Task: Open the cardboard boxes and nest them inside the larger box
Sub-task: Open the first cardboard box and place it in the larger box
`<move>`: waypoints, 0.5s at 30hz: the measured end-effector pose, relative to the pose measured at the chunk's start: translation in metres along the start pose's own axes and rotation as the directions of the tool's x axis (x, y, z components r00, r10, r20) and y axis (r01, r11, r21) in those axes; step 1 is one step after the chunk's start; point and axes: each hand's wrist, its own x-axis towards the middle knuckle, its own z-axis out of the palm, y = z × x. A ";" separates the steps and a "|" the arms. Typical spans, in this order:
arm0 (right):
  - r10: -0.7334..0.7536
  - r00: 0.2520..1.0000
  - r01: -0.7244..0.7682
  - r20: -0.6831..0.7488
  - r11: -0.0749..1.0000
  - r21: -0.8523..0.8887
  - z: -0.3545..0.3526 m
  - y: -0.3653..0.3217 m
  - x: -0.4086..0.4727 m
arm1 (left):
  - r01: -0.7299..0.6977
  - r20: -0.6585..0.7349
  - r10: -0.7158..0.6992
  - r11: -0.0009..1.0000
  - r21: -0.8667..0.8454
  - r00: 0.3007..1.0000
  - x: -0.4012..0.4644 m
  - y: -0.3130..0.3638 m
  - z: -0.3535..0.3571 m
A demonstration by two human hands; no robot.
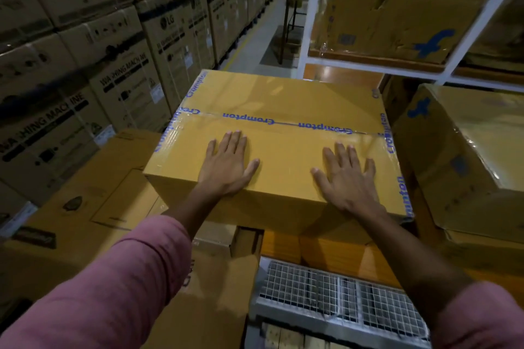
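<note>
A sealed yellow-brown cardboard box (283, 99) is pressed by the flat, spread left hand (226, 164) and right hand (347, 176); "Crompton" tape (283, 123) is read at 12 o'clock of them.

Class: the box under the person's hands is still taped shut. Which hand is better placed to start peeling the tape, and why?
Probably the right hand. It lies flat on the box nearer the side edge, where the tape turns down the wall. The left hand rests further from any tape end.

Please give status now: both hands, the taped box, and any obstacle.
Left hand and right hand flat, open on taped box. Printed tape unbroken, flaps closed. Nothing lying on the lid.
</note>
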 end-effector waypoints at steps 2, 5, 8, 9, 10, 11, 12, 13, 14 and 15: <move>0.006 0.999 -0.006 -0.043 1.000 -0.004 0.000 -0.003 -0.016 | -0.009 -0.029 0.009 1.000 0.015 1.000 -0.015 0.002 0.000; -0.004 0.994 0.002 -0.108 1.000 -0.017 0.000 -0.008 -0.044 | -0.010 -0.088 0.014 0.999 0.043 0.996 -0.044 0.005 -0.001; -0.017 0.982 0.009 -0.186 0.999 -0.046 0.005 -0.013 -0.076 | -0.008 -0.157 0.020 0.997 0.075 0.987 -0.074 0.009 0.005; -0.018 0.979 0.007 -0.204 0.999 -0.053 0.008 -0.014 -0.086 | 0.000 -0.183 0.017 0.996 0.088 0.983 -0.084 0.010 0.007; -0.018 0.974 0.005 -0.224 0.998 -0.059 0.012 -0.015 -0.095 | 0.009 -0.212 0.012 0.995 0.100 0.977 -0.094 0.011 0.010; -0.020 0.970 0.004 -0.242 0.998 -0.067 0.016 -0.015 -0.103 | 0.015 -0.235 0.012 0.994 0.111 0.972 -0.102 0.011 0.014; -0.021 0.968 0.003 -0.250 0.997 -0.074 0.019 -0.016 -0.110 | 0.018 -0.244 0.010 0.993 0.115 0.970 -0.109 0.012 0.015; -0.021 0.967 0.002 -0.253 0.997 -0.076 0.021 -0.016 -0.115 | 0.018 -0.242 0.011 0.993 0.117 0.970 -0.114 0.014 0.016; -0.024 0.965 0.004 -0.260 0.997 -0.078 0.022 -0.016 -0.120 | 0.016 -0.244 0.015 0.992 0.123 0.970 -0.118 0.015 0.017; -0.028 0.962 0.007 -0.270 0.997 -0.080 0.024 -0.016 -0.122 | 0.018 -0.252 0.015 0.992 0.128 0.968 -0.121 0.015 0.018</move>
